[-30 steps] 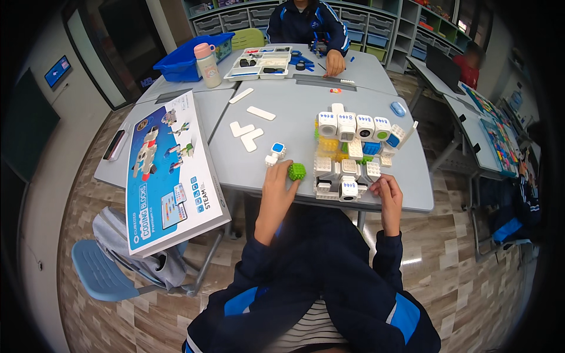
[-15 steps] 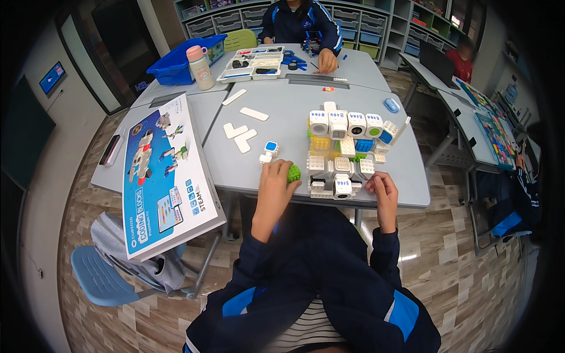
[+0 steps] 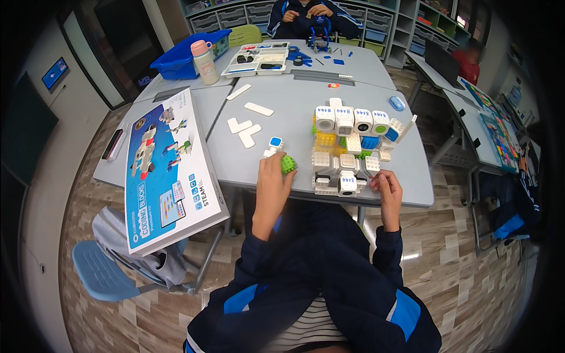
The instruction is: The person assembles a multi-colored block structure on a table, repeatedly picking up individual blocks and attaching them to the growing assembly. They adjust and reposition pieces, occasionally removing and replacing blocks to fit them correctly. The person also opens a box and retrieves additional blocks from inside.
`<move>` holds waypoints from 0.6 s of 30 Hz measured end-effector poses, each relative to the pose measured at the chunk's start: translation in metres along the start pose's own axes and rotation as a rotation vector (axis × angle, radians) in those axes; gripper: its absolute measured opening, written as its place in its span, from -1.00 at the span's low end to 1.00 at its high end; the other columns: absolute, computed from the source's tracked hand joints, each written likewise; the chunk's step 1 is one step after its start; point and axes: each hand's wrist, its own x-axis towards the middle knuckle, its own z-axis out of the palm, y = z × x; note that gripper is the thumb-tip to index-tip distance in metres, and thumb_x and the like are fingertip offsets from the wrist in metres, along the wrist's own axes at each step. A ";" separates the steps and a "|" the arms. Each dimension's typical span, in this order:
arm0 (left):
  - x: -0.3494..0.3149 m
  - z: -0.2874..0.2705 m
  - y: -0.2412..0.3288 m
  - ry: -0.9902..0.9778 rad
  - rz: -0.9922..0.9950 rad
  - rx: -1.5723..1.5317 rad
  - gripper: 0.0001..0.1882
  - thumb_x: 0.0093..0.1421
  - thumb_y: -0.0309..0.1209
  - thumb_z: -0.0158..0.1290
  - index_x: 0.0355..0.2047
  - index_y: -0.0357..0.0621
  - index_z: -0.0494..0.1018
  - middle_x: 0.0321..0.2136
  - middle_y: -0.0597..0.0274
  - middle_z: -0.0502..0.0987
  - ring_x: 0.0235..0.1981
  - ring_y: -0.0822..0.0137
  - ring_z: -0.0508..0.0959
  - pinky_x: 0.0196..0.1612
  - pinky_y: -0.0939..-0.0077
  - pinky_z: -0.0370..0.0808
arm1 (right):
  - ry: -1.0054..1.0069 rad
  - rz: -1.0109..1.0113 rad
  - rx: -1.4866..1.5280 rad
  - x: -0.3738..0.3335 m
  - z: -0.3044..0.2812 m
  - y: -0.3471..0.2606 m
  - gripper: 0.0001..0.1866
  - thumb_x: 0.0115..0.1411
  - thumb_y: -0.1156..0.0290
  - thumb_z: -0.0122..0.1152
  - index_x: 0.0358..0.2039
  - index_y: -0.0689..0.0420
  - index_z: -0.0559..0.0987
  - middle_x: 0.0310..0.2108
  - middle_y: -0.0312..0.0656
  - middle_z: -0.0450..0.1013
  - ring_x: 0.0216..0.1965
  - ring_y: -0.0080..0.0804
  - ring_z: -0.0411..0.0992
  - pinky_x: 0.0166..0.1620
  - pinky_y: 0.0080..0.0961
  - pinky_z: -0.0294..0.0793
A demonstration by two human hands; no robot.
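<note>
My left hand (image 3: 272, 185) is at the table's near edge, its fingers curved round a green studded block (image 3: 287, 164). Just beyond those fingers sits a small white block piece with a blue face (image 3: 275, 143). To the right stands a large model of white, yellow, blue and green blocks (image 3: 353, 144); several of its white cubes carry round faces or markings. My right hand (image 3: 387, 191) is beside the model's near right corner, fingers curled in. Whatever its fingertips grip, if anything, is hidden.
White flat pieces (image 3: 259, 109) lie left of the model. A large kit box (image 3: 170, 176) leans over the table's left side. Farther back are a bottle (image 3: 204, 63), a blue bin (image 3: 176, 62) and a parts tray (image 3: 257, 59). Another person's hands (image 3: 318, 10) work opposite.
My left hand has drawn the green block a little left, toward the white piece. My right hand stays by the model. The person opposite has lifted a hand off the table.
</note>
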 end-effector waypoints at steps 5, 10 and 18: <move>-0.005 -0.014 -0.005 0.033 -0.053 0.014 -0.54 0.16 -0.54 0.21 0.07 -0.32 0.38 -0.04 -0.10 0.48 -0.01 -0.15 0.45 0.05 0.09 0.43 | 0.004 0.000 0.015 0.000 0.001 -0.001 -0.76 0.44 0.32 0.08 -0.14 0.24 0.59 -0.27 -0.25 0.55 -0.29 -0.61 0.43 -0.17 -0.64 0.35; -0.013 -0.017 -0.011 0.005 -0.184 -0.084 -0.55 0.17 -0.54 0.19 0.07 -0.30 0.37 -0.04 -0.13 0.47 0.02 -0.20 0.47 0.05 0.07 0.44 | -0.001 -0.008 -0.005 0.000 0.001 -0.002 -0.76 0.44 0.31 0.08 -0.14 0.24 0.58 -0.27 -0.26 0.55 -0.29 -0.61 0.42 -0.18 -0.64 0.34; -0.013 -0.012 -0.020 0.041 -0.173 0.005 -0.53 0.09 -0.50 0.30 0.00 -0.27 0.42 -0.07 -0.04 0.55 -0.16 0.00 0.58 -0.13 0.25 0.52 | 0.154 -0.094 0.153 -0.004 0.008 -0.007 -0.76 0.47 0.34 0.01 -0.22 0.24 0.54 -0.34 -0.24 0.50 -0.38 -0.58 0.36 -0.23 -0.61 0.34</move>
